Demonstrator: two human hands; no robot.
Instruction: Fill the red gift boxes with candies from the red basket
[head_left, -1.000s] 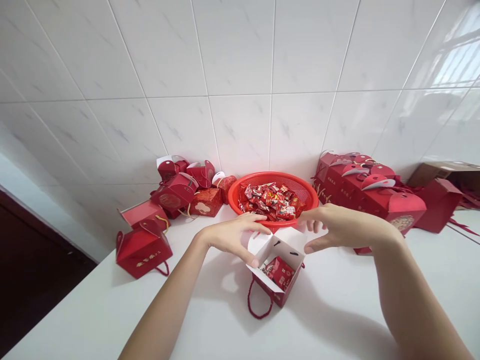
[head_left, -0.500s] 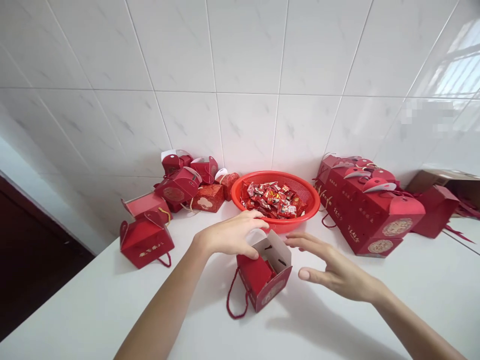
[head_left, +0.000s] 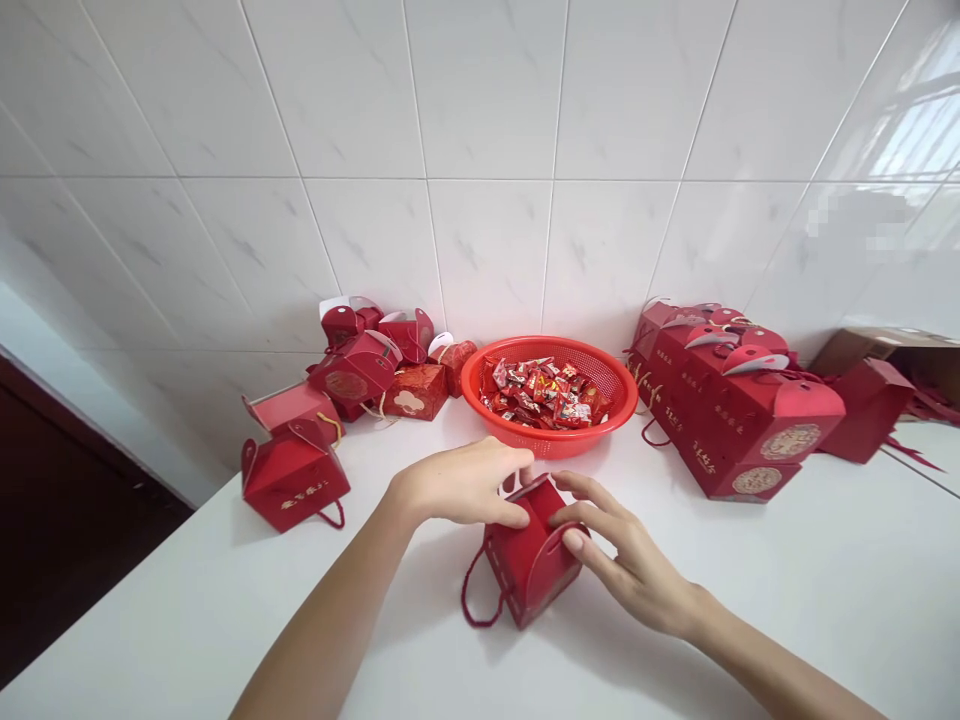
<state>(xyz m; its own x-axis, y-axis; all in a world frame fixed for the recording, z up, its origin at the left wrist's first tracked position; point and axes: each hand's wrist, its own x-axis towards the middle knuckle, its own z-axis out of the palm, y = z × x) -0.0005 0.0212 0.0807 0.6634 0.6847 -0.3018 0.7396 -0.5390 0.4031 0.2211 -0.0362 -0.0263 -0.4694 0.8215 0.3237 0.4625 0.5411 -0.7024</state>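
Observation:
A small red candy gift box point(head_left: 525, 575) with a red cord handle point(head_left: 469, 600) stands on the white table in front of me. Its top panels are folded down, and the rounded end flaps stand up. My left hand point(head_left: 465, 485) grips the far-left side of the box top, thumb on the upper panel and fingers around the far flap. From the right, my right hand point(head_left: 637, 565) holds the near rounded flap with its thumb, its fingers reaching over the top. The inside of the box is hidden.
Behind the box is a red plastic basket point(head_left: 551, 440) of wrapped candies point(head_left: 551, 390). Several red boxes point(head_left: 300, 475) are piled at the left. A row of stacked red boxes point(head_left: 701, 420) stands at the right, beside a cardboard box point(head_left: 900, 345). Tiled wall point(head_left: 487, 250) runs behind.
The open panel on the box's right has been folded down over the candies inside. My right hand has moved left from beside the box onto its top and near flap.

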